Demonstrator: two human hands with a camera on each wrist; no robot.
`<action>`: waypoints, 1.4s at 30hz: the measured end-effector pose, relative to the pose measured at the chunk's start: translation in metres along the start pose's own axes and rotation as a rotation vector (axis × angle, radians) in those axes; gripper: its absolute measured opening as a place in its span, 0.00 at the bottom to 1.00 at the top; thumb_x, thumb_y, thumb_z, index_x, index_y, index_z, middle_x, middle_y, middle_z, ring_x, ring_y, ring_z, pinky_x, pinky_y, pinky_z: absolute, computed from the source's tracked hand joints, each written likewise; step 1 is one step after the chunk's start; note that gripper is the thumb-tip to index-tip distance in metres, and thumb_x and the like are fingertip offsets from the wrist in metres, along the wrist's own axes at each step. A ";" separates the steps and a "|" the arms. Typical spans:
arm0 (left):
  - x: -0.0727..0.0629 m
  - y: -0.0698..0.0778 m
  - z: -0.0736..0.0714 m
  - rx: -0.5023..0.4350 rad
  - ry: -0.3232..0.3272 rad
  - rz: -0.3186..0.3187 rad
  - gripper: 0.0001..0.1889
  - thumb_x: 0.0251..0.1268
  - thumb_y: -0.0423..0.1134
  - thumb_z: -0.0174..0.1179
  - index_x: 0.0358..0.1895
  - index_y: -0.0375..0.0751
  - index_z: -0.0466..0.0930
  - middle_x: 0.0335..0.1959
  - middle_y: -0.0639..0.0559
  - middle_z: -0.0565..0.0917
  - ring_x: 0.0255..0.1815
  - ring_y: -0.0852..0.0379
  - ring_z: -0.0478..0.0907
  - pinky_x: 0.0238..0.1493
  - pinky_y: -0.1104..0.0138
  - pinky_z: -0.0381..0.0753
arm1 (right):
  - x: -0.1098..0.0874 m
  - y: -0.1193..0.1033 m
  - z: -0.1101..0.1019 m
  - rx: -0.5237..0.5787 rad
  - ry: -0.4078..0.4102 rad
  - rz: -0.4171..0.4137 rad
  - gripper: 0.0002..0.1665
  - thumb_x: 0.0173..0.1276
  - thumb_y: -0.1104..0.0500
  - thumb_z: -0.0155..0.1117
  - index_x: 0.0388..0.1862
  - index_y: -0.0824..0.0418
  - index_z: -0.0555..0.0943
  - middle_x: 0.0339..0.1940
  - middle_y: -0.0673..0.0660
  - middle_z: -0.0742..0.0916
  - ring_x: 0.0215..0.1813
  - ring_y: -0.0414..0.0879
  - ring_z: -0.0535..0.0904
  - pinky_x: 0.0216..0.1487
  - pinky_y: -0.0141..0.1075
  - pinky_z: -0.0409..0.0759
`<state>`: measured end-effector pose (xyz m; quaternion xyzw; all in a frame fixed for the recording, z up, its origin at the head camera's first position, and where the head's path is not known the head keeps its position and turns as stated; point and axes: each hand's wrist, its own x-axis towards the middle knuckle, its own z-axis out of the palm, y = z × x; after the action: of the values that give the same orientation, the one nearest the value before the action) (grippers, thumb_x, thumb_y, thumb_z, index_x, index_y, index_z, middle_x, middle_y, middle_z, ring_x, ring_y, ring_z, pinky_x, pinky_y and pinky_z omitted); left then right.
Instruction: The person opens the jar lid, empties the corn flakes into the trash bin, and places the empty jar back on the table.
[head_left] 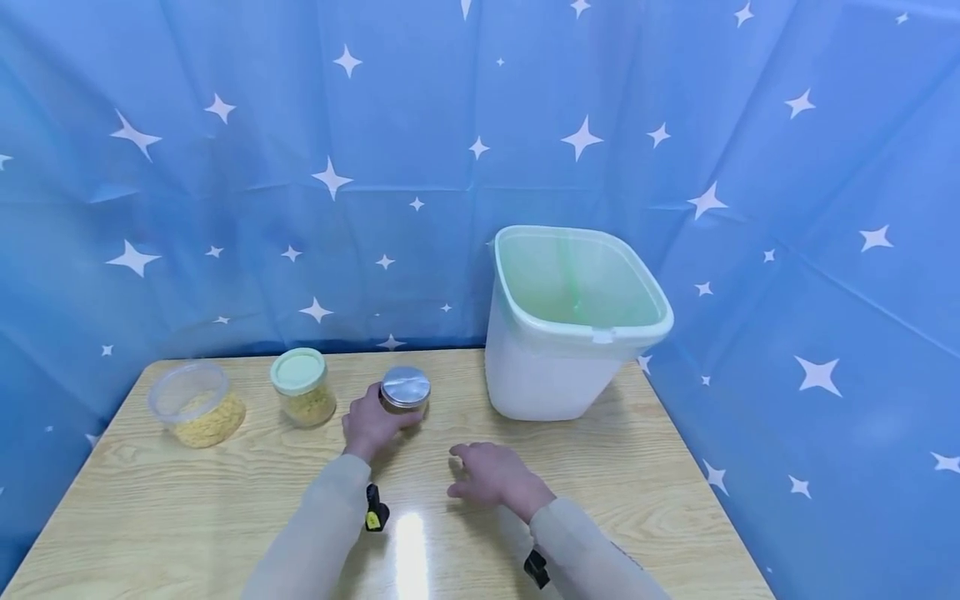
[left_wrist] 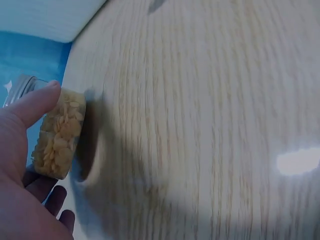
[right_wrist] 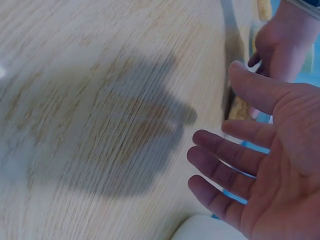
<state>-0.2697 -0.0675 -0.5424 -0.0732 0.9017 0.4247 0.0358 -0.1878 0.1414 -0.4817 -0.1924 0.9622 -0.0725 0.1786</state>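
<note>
My left hand [head_left: 371, 423] grips a clear jar [left_wrist: 59, 135] with a silver lid [head_left: 406, 386], its thumb along the near side. Pale yellow flakes or small pieces fill much of the jar in the left wrist view. Whether its base touches the table is hard to tell. My right hand [head_left: 495, 475] hovers over the table to the right of the jar, holding nothing. Its fingers [right_wrist: 225, 150] are spread and fairly straight in the right wrist view.
On the left of the wooden table [head_left: 240, 500] stand a green-lidded jar [head_left: 298, 372] and a wide clear tub [head_left: 206, 423], both with yellow contents. A large, open-topped white bin [head_left: 532, 379] with a green rim stands back right. Behind hangs a blue starred curtain [head_left: 420, 108].
</note>
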 end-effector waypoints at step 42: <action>-0.084 0.000 -0.038 0.025 -0.227 0.335 0.45 0.43 0.58 0.75 0.68 0.47 0.68 0.58 0.52 0.80 0.50 0.58 0.78 0.48 0.61 0.79 | -0.002 -0.016 -0.025 0.272 0.142 -0.018 0.58 0.60 0.19 0.45 0.72 0.61 0.66 0.64 0.59 0.81 0.66 0.55 0.76 0.65 0.51 0.74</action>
<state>-0.1868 -0.0879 -0.5076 0.1267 0.8966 0.4190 0.0671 -0.1899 0.1292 -0.4550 -0.1696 0.9519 -0.2175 0.1337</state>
